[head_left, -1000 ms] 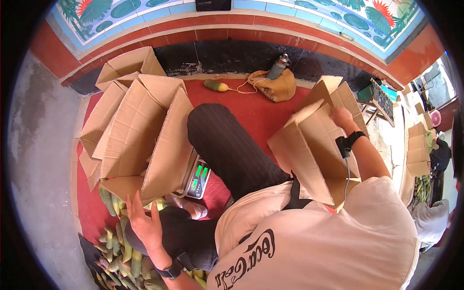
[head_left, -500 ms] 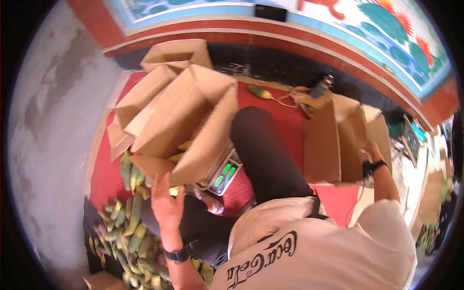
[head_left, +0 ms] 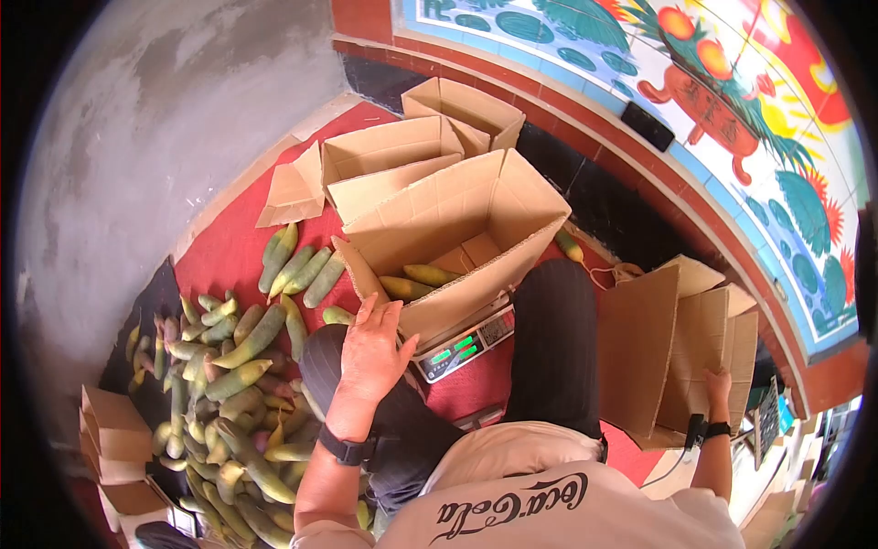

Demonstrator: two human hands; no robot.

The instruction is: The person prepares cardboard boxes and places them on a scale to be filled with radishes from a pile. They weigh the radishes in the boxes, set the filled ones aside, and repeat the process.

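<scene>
My left hand (head_left: 373,350) is raised with spread fingers and holds nothing. It hovers just before the near flap of a large open cardboard box (head_left: 462,220) that stands on a digital scale (head_left: 462,347) with a green display. A few green-yellow mangoes (head_left: 416,278) lie inside that box. My right hand (head_left: 719,390) reaches out to the right and grips the edge of a second open cardboard box (head_left: 677,348) standing beside my knee. Both wrists wear black bands.
A big heap of green and yellow mangoes (head_left: 233,366) covers the red mat at the left. More open cartons (head_left: 393,151) stand behind the scale, and small cartons (head_left: 114,439) sit at the lower left. A painted tiled wall (head_left: 695,101) curves along the right.
The view has swung left toward the mango heap. My left hand rose from beside the mangoes toward the box on the scale. My right hand set the second box down at my right.
</scene>
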